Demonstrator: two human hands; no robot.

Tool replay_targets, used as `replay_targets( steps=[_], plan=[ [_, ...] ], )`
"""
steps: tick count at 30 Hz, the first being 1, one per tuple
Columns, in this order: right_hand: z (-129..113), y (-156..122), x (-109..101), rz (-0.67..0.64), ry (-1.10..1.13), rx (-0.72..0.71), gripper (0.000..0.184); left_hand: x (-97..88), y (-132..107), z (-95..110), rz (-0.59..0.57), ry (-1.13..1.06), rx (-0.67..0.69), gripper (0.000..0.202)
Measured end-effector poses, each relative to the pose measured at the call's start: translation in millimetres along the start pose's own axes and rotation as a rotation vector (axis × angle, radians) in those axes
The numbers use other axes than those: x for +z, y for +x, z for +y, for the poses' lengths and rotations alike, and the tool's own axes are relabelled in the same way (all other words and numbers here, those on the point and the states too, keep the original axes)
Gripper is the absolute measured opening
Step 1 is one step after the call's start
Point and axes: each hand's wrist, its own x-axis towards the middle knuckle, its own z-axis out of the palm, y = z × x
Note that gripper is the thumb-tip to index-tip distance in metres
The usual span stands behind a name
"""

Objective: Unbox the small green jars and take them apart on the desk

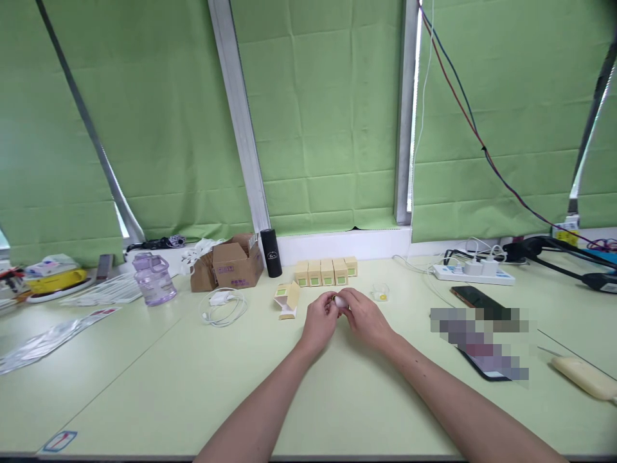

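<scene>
in the head view, the left hand (pixel 319 321) and the right hand (pixel 366 316) are seen together above the pale green tabletop (pixel 193 379), just in front of the row of small yellow boxes (pixel 326 271). a small white object (pixel 340 300) is pinched between the fingertips of both hands, so both are closed on it; what it is cannot be told, since most of it is covered by the fingers. an opened yellow box (pixel 288 299) is found lying to the front left of the row, near the left hand. a small clear piece with a yellow spot (pixel 382 295) is placed to the front right of the row, just beside the right hand. a black bottle (pixel 271 253) is stood upright just left of the row, with a brown cardboard box (pixel 236 262) further left and a coiled white cable (pixel 222 305) in front of that. a white power strip (pixel 475 274) is laid well to the right of the row.
</scene>
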Motion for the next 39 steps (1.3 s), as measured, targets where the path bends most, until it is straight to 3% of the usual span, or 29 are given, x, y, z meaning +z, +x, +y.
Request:
replay_targets(
  steps=[9,13,18,24,36,39],
  plan=[
    [1.8,-0.7,1.9,-0.016,0.056,0.041,0.028,-0.2,3.4,-1.0,0.007,-0.005,-0.078,0.025],
    [5.2,-3.4,0.0,0.002,0.223,0.100,0.023,-6.7,3.7,-3.9,-0.006,-0.044,-0.039,0.027],
    [7.9,-4.8,1.0,0.043,0.499,0.186,0.019,-15.4,2.5,-8.1,-0.031,0.094,0.059,0.036],
    [8.9,-2.4,5.3,0.046,0.670,0.331,0.027,-14.8,4.6,-6.4,-0.055,0.065,0.054,0.037],
    [10.7,0.2,16.6,0.083,0.958,0.513,0.043,-7.1,7.4,-13.3,0.035,0.086,0.015,0.035],
    [18.4,3.5,14.7,0.150,1.015,0.556,0.048,-10.1,9.8,-17.1,0.062,0.057,0.007,0.034]
  ],
)
